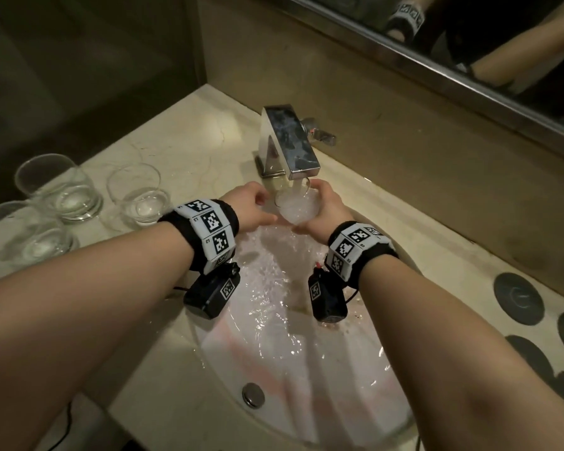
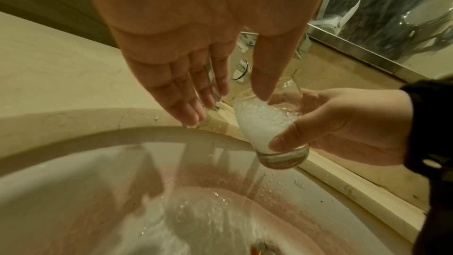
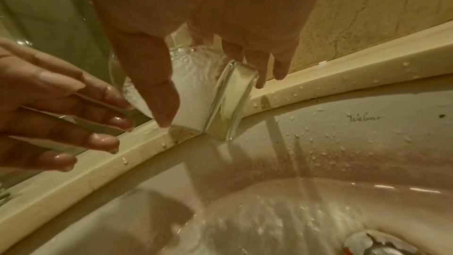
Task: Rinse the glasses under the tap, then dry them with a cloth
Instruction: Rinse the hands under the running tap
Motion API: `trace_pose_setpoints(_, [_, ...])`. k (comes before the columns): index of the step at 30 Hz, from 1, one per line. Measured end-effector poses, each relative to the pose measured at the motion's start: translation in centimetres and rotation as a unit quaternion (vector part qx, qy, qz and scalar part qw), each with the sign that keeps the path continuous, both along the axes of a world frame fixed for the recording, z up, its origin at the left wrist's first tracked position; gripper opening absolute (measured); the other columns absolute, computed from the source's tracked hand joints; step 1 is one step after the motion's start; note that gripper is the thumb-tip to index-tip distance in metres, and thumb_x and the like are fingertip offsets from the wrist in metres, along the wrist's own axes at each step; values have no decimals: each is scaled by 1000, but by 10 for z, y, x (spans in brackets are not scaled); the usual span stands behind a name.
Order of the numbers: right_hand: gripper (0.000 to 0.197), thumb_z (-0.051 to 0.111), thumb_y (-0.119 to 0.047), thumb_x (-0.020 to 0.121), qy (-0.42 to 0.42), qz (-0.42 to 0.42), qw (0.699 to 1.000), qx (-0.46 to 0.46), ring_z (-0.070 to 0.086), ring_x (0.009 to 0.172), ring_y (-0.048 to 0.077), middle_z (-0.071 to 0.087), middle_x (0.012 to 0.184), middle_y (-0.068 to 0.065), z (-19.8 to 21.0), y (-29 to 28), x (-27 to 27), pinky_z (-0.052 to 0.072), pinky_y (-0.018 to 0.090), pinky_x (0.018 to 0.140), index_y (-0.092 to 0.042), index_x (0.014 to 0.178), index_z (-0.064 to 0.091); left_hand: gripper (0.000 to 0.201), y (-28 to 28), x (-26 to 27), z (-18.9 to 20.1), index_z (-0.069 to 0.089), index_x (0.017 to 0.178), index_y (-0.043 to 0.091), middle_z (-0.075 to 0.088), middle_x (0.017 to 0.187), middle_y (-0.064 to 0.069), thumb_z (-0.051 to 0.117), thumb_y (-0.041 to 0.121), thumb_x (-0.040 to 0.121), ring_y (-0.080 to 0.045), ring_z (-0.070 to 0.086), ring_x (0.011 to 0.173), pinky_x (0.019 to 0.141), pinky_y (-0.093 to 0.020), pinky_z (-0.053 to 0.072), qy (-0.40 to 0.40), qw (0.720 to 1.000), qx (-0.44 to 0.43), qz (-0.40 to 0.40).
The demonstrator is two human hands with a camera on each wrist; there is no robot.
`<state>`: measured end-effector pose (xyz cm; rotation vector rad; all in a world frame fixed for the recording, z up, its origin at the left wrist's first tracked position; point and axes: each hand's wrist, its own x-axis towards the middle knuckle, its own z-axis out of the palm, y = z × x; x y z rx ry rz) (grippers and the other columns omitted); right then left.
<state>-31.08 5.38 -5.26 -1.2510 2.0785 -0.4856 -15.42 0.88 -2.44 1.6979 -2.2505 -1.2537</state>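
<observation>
My right hand [image 1: 323,206] grips a clear tumbler [image 1: 295,206] under the chrome tap [image 1: 287,141]. Water runs into the tilted glass, fills it with white foam and spills into the basin. In the left wrist view the thumb and fingers of that hand [image 2: 343,123] wrap the glass [image 2: 267,123] near its thick base. My left hand [image 1: 251,206] hovers just left of the glass with straight fingers [image 2: 196,92]; its thumb tip reaches the rim. The right wrist view shows the glass [image 3: 196,92] held from above. No cloth is in view.
Three more clear tumblers [image 1: 59,187] [image 1: 137,195] [image 1: 20,236] stand on the marble counter to the left. The white basin [image 1: 306,369] has water running to its drain [image 1: 253,395]. Dark round coasters [image 1: 518,297] lie at the right; a mirror [image 1: 469,43] hangs behind.
</observation>
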Motion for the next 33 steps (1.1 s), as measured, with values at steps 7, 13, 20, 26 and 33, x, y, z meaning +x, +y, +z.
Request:
trace_pose_setpoints(7, [93,84,-20,63,-4,32,999,24,49,115,27,39,130,5,19,18,-12,48,42,95,-29,139,32,52,12,4,10,47,131,12,54,131,-6,67,27,85,-21,53,117,96,-27,39,4,1000,-13,3])
trace_pose_setpoints(13, [79,72,-24,73,294,183,936,60,41,118,28,37,129,7,52,38,-11,45,43,93,-35,139,30,48,27,7,18,50,128,11,55,128,-6,67,24,85,-22,54,115,97,-30,43,41,999,-6,12])
trace_pose_setpoints(20, [83,72,-26,76,476,301,821,88,33,128,30,33,138,8,75,45,3,35,53,103,-33,142,23,23,45,18,14,58,110,18,58,113,-3,64,21,88,-16,55,100,80,-30,51,166,983,68,35])
trace_pose_setpoints(26, [97,78,-34,73,270,206,936,88,43,123,27,38,136,7,66,43,8,48,41,94,-27,148,18,32,52,17,15,58,122,21,59,110,5,56,31,92,-14,57,107,95,-34,47,212,975,59,-12])
trace_pose_setpoints(33, [109,86,-41,61,128,166,977,40,54,112,21,51,130,4,45,17,6,48,38,95,-21,147,21,11,36,1,1,59,89,18,65,94,2,53,10,94,-8,61,88,83,-28,50,332,917,212,58])
